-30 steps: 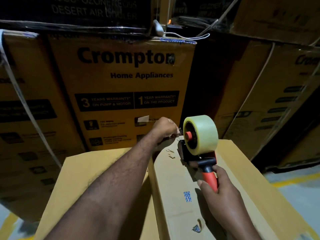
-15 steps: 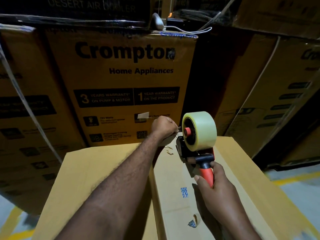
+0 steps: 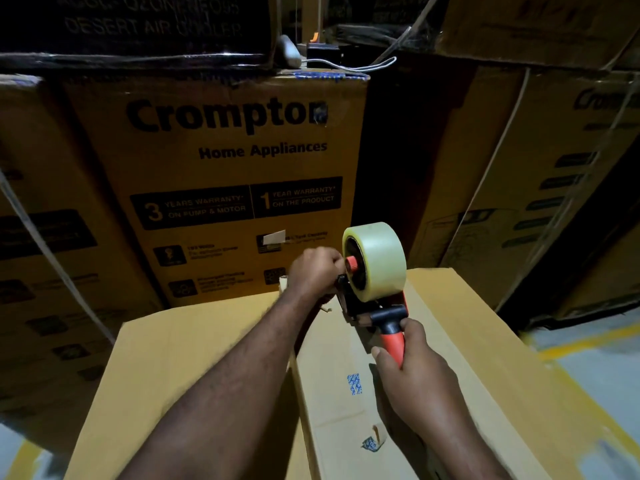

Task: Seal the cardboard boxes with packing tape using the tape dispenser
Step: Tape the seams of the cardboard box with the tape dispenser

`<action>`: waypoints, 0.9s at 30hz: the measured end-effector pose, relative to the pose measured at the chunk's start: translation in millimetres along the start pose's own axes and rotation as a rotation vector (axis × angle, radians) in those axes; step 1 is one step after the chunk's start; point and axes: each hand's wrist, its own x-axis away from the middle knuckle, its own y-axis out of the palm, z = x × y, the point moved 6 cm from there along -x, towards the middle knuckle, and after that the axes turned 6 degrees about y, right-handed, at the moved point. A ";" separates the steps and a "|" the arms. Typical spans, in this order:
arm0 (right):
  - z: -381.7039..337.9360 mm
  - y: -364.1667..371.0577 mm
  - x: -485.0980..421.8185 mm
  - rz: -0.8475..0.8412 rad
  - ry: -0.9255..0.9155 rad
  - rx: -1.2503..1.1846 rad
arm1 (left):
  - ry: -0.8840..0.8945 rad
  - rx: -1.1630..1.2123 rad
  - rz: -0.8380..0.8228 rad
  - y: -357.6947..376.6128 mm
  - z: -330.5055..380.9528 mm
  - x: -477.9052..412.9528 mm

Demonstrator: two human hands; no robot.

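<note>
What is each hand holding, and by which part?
Right hand grips the tape dispenser by its orange handle. Left hand curls at its front end; any hold is hidden.

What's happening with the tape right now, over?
Right hand grips tape dispenser handle. Left hand curled at its front, grasp hidden. Dispenser over far end of cardboard box. Blue sticker scraps on top only.

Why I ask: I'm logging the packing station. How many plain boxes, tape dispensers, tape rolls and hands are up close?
Plain boxes: 2, left box and right box
Tape dispenser: 1
Tape roll: 1
Hands: 2, left hand and right hand
Total: 6
</note>
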 end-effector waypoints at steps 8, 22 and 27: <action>-6.5 -3.2 -10.6 -0.027 -0.013 0.092 | -0.005 -0.062 -0.342 1.0 -2.1 -1.7; 10.4 -9.7 32.8 0.039 0.006 0.129 | -0.012 -0.062 -0.284 13.8 -14.0 -1.4; 25.8 -15.8 63.8 0.195 -0.030 -0.050 | 0.058 -0.159 -0.225 16.3 -16.6 3.6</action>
